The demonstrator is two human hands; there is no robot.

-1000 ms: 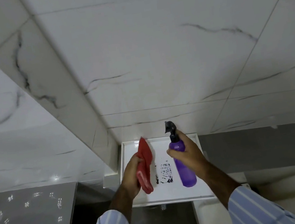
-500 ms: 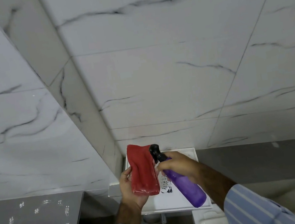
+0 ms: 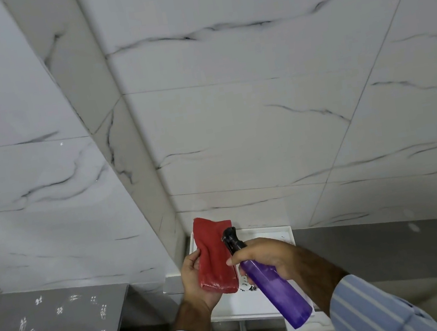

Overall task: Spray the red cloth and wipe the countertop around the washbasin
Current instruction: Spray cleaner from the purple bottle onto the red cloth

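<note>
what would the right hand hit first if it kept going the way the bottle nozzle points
Most likely the red cloth held up in the left hand. The right hand aims the purple spray bottle up-left, its black nozzle overlapping the cloth's edge; depth between them is unclear.

Glossy veined marble wall tiles; nubbly red cloth (looks damp); translucent plastic bottle.

Cloth left of spray bottle, both above tray, countertop far left
</note>
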